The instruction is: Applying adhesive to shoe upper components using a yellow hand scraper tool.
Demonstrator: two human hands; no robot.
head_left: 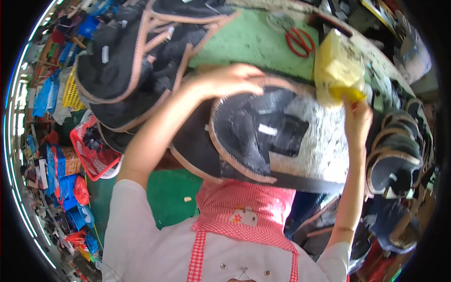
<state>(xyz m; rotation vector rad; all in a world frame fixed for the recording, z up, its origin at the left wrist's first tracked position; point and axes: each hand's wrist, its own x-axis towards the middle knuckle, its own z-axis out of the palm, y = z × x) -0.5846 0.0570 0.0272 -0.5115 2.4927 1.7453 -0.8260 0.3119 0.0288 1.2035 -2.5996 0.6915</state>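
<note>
A black, curved shoe-upper piece (239,127) with a stitched tan edge lies on the worktable before me, a small white label on it. My left hand (235,80) rests on its far edge, fingers stretched out over the tan border. A similar black piece (195,141) lies partly under it. At the right, my right hand (358,117) is closed on a flat yellow tool (348,92), whose exact kind I cannot make out. The tool is at the near side of a translucent, yellowish plastic container (336,56), overlapping it in view.
More black pieces with tan edges (110,61) are heaped at the left. Red-handled scissors (299,42) lie on the green tabletop (235,44). A whitish, crusted patch (324,131) covers the table's right part. A red basket (94,145) stands lower left; edged pieces (392,164) are stacked right.
</note>
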